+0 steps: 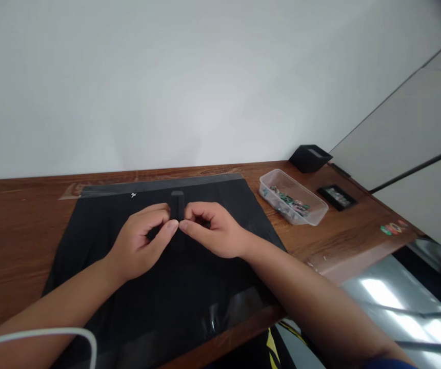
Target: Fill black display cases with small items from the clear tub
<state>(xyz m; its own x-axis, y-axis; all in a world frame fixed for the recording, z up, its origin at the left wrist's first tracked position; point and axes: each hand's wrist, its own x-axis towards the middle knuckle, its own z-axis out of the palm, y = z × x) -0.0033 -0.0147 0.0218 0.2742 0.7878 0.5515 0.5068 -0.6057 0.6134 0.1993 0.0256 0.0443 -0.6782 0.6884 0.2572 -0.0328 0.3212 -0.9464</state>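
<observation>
A small black block-shaped object (177,205) stands over the black mat (205,287), pinched between both hands. My left hand (143,240) is closed on its left side, with the thumb at the lower front edge. From the other side, my right hand (216,229) grips it, curled fingers on the right face and thumb tip close to the left thumb. The object's kind cannot be made out, and its lower part is partly covered by the thumbs.
Right of the mat, a clear plastic container (293,199) holds small green and metallic parts. Behind it sits a black box (310,158); a small black tray (336,197) lies farther right. Colourful rings (394,228) rest near the table edge. A white cable (51,332) crosses the lower left.
</observation>
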